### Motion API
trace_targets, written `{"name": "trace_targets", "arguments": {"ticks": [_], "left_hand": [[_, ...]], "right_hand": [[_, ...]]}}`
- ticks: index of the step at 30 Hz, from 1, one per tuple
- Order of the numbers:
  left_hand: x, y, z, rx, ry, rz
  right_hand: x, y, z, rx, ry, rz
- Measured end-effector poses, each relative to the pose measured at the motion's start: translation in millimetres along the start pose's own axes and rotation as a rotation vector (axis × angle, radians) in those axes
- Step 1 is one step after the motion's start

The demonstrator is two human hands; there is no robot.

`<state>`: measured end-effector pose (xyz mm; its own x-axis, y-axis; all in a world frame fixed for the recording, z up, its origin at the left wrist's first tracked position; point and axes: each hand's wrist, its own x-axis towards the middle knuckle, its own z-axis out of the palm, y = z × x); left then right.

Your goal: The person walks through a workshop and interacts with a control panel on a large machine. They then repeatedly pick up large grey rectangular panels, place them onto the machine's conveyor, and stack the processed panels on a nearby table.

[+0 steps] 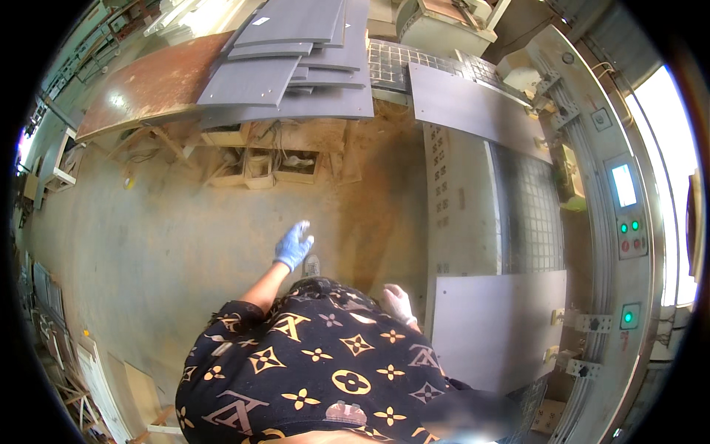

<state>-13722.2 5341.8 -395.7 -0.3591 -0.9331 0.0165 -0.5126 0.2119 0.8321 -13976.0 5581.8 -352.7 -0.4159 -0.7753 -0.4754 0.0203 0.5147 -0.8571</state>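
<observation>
My left hand (294,246), in a blue glove, hangs over the floor with its fingers apart and holds nothing. Close to the machine's near side is my right hand (397,303), in a whitish glove, its fingers loosely apart with nothing seen in them. Just right of that hand, a flat grey panel (495,325) lies on the machine bed against yellow stops. A second grey panel (473,103) lies across the bed's far end. Ahead of me, a stack of grey panels (296,74) is piled unevenly, some with small holes.
A brown-topped table (148,85) carries the stack's left side. Beneath are wooden boxes (296,166) with loose items. On the right, the machine's long beam (603,126) bears a control panel (627,203) with lit green buttons. Boards (96,385) lean at the lower left. Dust covers the floor (185,229).
</observation>
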Motion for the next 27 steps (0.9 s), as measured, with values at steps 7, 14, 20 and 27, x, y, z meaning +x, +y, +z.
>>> {"name": "trace_targets", "arguments": {"ticks": [7,14,20,27], "left_hand": [[155,128,-173,0.584,0.359,0.432],[289,116,-209,0.902,0.191,0.145],[345,119,-196,1.019,0.093,-0.066],[355,137,-213,1.098,0.229,0.004]], "right_hand": [[83,-33,44,0.072,0.072,-0.013],[146,1,38,-0.022,-0.027,-0.241],[198,-79,23,0.154,0.078,-0.04],[328,-148,-14,0.405,-0.001,0.012]]}}
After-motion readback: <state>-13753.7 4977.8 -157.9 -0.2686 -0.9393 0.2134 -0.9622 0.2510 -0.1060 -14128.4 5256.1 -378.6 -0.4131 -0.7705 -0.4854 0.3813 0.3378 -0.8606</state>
